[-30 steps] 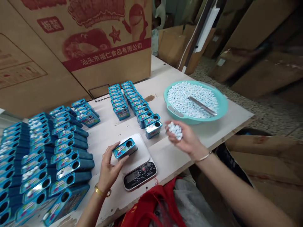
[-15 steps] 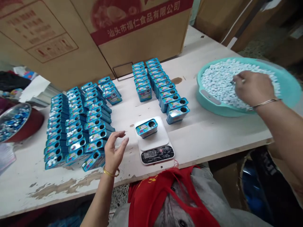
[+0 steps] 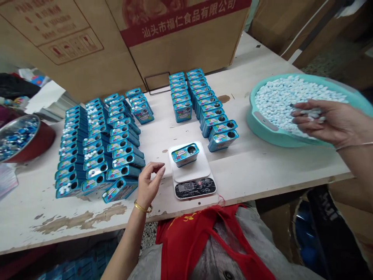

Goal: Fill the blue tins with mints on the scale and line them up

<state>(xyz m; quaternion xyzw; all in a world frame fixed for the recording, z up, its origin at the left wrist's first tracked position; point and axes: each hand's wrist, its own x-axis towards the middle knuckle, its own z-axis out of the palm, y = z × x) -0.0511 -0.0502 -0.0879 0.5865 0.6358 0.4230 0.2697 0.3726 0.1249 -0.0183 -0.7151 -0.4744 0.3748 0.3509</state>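
Note:
My right hand (image 3: 323, 116) is turned palm up above the turquoise basin (image 3: 264, 130), its curled fingers holding several small white candies (image 3: 313, 114). Loose candies of the same kind (image 3: 276, 95) fill the basin below. Between my hands a blue tin (image 3: 185, 154) with a round hole in its top lies on a white kitchen scale (image 3: 190, 171), whose display seems to read 146.0. My left hand (image 3: 151, 182) hovers just left of the scale, loosely curled, with nothing in it and thumb and forefinger slightly apart.
Rows of blue tins (image 3: 99, 149) stand at the left, some with white candies on top. More tins (image 3: 204, 97) line up behind the scale. A red bowl (image 3: 43, 142) of shiny blue pieces sits far left. A large cardboard box (image 3: 186, 54) closes off the back.
My right hand has risen out of the candies and turned palm up with some in it. My left thumb and fingers have drawn closer together near the scale.

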